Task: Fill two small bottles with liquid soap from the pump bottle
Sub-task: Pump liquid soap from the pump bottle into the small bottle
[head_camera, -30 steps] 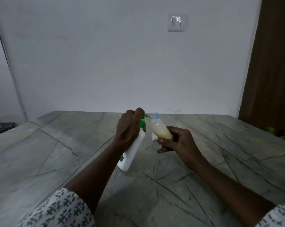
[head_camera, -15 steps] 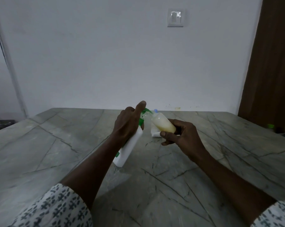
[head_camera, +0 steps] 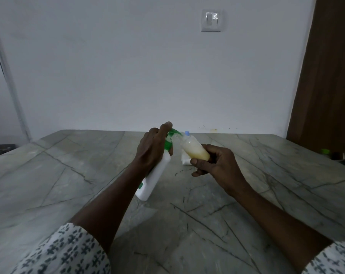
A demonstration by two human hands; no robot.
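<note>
One pump bottle (head_camera: 157,175) grasped by left hand (head_camera: 151,151) fingers; one small bottle (head_camera: 195,150) grasped by right hand (head_camera: 219,165) fingers.

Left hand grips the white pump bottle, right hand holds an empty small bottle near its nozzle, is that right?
Not empty: the head view shows the small bottle in the right hand holding pale yellow liquid. The left hand does grip the white pump bottle, as you said.

Smooth matt white plastic for the pump bottle (head_camera: 157,176), green plastic at its pump; translucent plastic for the small bottle (head_camera: 195,150); veined, dull-polished stone for the bench (head_camera: 68,184); printed cloth sleeves (head_camera: 64,252).
</note>
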